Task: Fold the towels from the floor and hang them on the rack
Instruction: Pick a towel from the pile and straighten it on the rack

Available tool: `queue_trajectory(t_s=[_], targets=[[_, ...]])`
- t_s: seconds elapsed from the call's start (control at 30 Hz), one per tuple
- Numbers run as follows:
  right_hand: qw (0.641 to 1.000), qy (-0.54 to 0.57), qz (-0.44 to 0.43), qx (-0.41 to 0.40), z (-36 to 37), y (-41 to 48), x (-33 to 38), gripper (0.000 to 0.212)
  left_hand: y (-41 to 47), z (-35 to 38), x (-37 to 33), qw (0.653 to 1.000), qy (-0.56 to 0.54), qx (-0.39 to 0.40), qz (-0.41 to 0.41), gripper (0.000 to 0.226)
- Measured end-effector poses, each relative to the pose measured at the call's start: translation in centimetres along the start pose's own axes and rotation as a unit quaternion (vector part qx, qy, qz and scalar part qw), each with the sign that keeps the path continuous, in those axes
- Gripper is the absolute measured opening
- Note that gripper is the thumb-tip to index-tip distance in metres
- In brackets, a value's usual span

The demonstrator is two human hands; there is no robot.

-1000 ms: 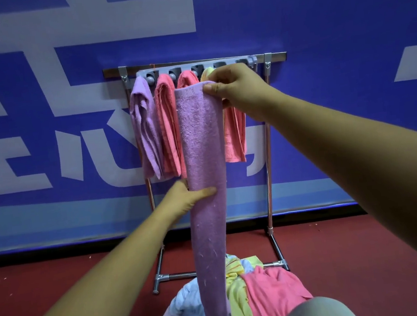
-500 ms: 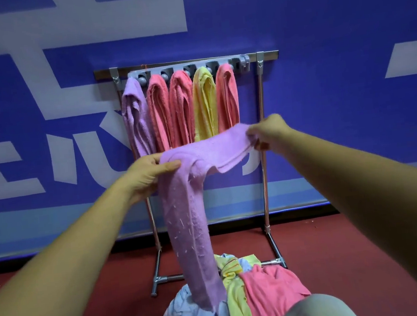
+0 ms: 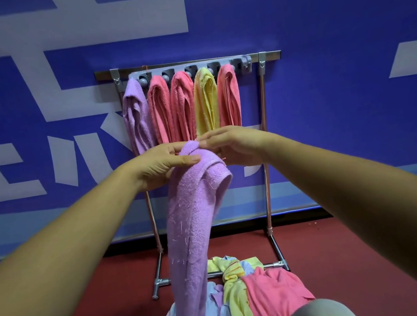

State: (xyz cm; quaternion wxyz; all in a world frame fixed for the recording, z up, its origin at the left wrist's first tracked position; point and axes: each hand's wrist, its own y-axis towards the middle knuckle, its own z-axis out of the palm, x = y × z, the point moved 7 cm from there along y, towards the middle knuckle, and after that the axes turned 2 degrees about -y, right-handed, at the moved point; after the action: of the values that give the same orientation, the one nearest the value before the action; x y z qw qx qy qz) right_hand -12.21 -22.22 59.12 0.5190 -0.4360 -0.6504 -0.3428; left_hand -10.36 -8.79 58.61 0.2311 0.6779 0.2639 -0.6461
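Note:
A purple towel (image 3: 193, 219) hangs doubled over from both my hands in front of the rack (image 3: 262, 115). My left hand (image 3: 159, 167) pinches its folded top, thumb lying across the cloth. My right hand (image 3: 237, 145) meets it from the right, fingers on the same fold. The towel's lower end reaches the pile of towels (image 3: 246, 293) on the floor. Several folded towels hang on the rack's hooks: purple (image 3: 136, 119), pink (image 3: 161, 111), pink (image 3: 183, 106), yellow (image 3: 206, 101), pink (image 3: 229, 95).
The metal rack stands against a blue wall banner (image 3: 324, 92) on red floor (image 3: 342, 246). One grey hook (image 3: 244, 64) at the right end of the rail carries nothing. My knees (image 3: 316, 314) show at the bottom edge.
My right hand came down from the rack rail and swung left, bringing the towel's top end over to my left hand. The towel went from hanging full length to doubled over.

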Motion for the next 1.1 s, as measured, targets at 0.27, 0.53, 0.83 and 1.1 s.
queue_trajectory(t_s=[0.27, 0.53, 0.83, 1.1], targets=[[0.986, -0.147, -0.011, -0.075, -1.7, -1.2, 2.4, 0.019, 0.2, -0.6, 2.3, 1.0, 0.001, -0.007, -0.019, 0.053], [0.983, -0.009, -0.002, -0.181, -7.6, -3.5, 1.3, 0.017, 0.3, -1.1, 4.9, 1.0, -0.008, 0.001, -0.026, 0.054], [0.996, 0.035, 0.026, -0.074, -8.4, -3.4, -1.6, 0.02, 5.0, 2.1, -4.1, 0.996, -0.029, 0.024, 0.076, 0.017], [0.991, 0.065, -0.066, -0.093, -11.5, -2.7, 0.9, 0.05, 10.6, 2.9, -6.6, 0.996, 0.012, 0.058, 0.066, 0.035]])
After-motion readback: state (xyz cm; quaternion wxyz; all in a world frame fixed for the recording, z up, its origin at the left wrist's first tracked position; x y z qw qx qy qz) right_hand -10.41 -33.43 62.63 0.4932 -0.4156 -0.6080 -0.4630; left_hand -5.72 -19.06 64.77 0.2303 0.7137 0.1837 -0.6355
